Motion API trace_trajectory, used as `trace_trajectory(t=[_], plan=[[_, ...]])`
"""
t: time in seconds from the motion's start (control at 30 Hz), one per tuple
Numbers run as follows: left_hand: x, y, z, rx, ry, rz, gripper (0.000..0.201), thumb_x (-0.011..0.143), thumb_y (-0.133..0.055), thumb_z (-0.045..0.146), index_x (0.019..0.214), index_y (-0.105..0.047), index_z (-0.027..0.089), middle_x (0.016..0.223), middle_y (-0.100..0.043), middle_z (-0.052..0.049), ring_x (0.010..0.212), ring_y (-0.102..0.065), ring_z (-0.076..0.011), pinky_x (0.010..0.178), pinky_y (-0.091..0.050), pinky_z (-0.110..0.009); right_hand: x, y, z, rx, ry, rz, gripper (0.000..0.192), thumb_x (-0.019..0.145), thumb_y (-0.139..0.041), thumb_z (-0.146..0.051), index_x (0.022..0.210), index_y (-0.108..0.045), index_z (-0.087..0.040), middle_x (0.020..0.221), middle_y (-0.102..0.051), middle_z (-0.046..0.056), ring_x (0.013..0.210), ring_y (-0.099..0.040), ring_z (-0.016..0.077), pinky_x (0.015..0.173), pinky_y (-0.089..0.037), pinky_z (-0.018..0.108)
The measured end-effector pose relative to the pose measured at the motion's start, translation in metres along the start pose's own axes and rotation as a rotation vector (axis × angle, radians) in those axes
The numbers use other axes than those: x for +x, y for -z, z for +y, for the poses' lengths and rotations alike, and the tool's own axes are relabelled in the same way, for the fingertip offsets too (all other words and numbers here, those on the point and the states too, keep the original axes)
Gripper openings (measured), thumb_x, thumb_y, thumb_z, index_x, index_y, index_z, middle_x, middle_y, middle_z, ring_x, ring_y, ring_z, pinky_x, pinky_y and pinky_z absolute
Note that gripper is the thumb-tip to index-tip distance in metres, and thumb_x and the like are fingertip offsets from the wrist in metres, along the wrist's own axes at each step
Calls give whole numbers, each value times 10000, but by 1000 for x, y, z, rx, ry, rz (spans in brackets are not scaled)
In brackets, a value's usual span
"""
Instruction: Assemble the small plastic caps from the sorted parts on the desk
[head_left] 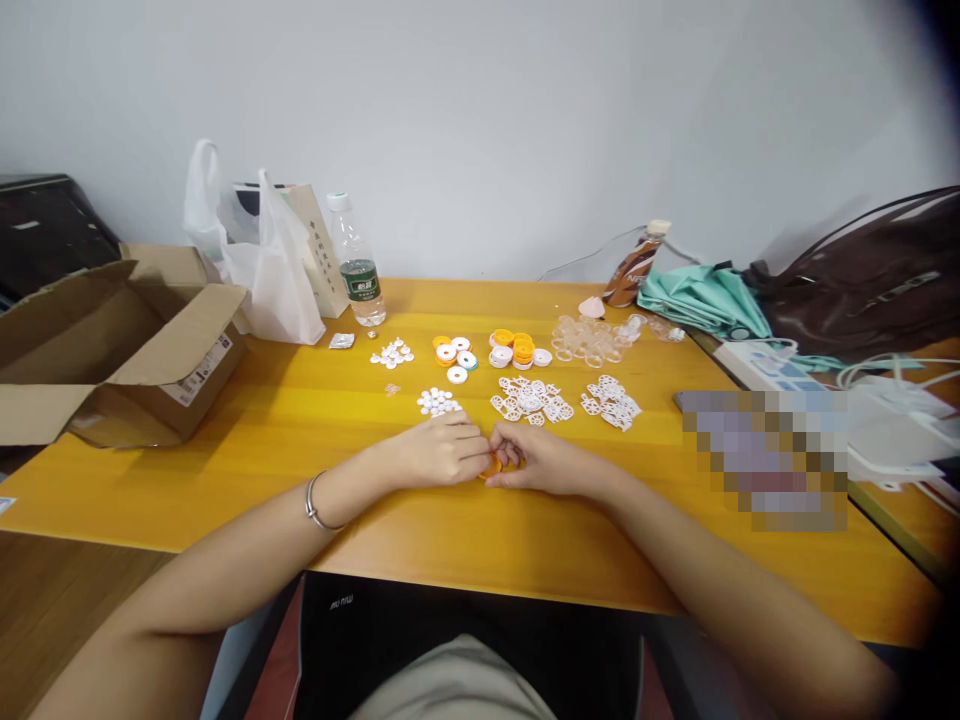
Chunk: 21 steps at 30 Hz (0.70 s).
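At far left we note an open box [112, 340] on the table [300, 480], then a white bag [277, 270] and a bottle [358, 262]. The left hand [439, 452] rests on the table, fingers curled and pinching an orange disc [491, 466]. The disc lies between both hands, mostly hidden. The right hand [544, 462] meets it from the other side, fingertips closed on it. Just beyond lie white caps [437, 402], white rings [531, 398] and clear rings [589, 340].
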<state>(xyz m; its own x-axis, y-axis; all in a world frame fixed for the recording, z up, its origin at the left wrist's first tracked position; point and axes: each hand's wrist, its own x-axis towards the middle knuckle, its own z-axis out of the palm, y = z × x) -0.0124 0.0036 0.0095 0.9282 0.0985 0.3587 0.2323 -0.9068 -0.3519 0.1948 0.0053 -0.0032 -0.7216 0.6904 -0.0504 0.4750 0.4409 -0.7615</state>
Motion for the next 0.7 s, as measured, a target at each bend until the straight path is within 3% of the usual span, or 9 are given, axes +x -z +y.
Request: trace_trajectory(t=[0.4,0.7], plan=[[1,-5,0,-76,62,46,230,916,-451,201,727,-576,164,701,-615,-9,629,-505,-113,650,-345,-267,0,0,-2,-11,-5,4,277,719,-664,-346,799,-447,-192,669,-462,-49,599,-427,88,568,-363,221],[0,-8,1,-207,151,56,195,923,-432,229,812,-575,157,714,-631,-14,656,-544,-124,658,-354,-277,0,2,-1,-4,-10,-12,264,727,-661,-341,827,-469,-190,689,-488,-37,624,-448,98,577,-375,230]])
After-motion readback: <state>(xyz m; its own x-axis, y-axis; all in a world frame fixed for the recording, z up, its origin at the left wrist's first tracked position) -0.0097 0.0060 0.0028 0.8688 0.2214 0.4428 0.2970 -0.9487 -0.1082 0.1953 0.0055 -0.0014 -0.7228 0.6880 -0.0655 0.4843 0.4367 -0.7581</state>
